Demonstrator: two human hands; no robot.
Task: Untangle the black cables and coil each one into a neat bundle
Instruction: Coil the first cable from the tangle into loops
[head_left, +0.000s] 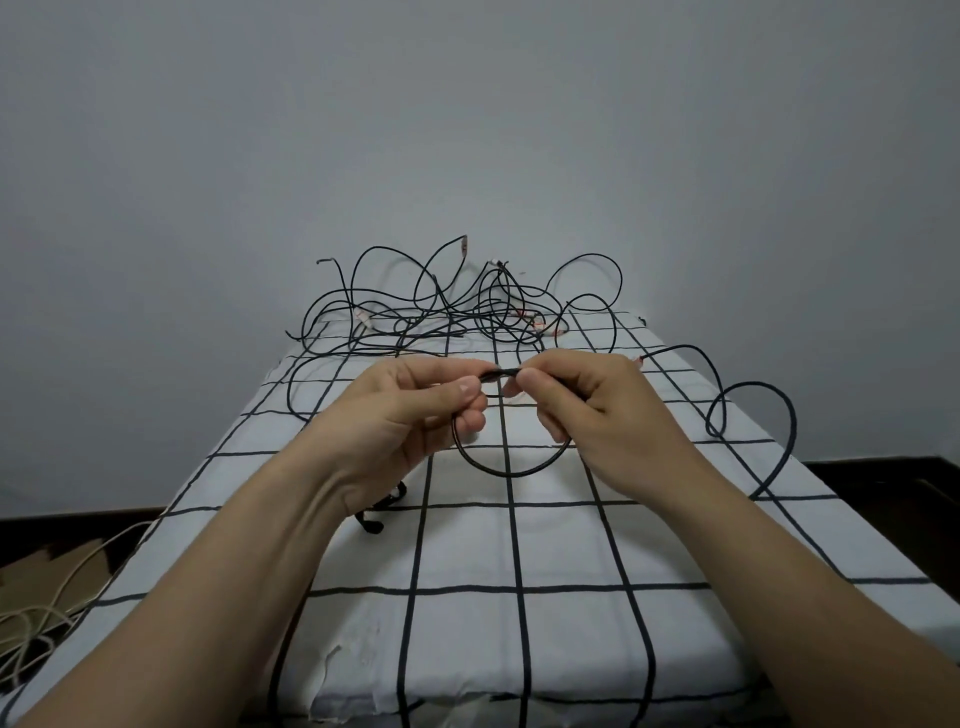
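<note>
First coil is underway I think: my left hand (415, 400) and right hand (576, 395) both pinch one cable (511, 470) into a small loop above the bed (467, 623). The tangle (457, 312) waits behind. Next: feed more slack round.

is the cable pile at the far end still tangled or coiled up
Tangled: the cable pile sprawls in loose, crossing loops on the checked cloth, no bundle.
</note>
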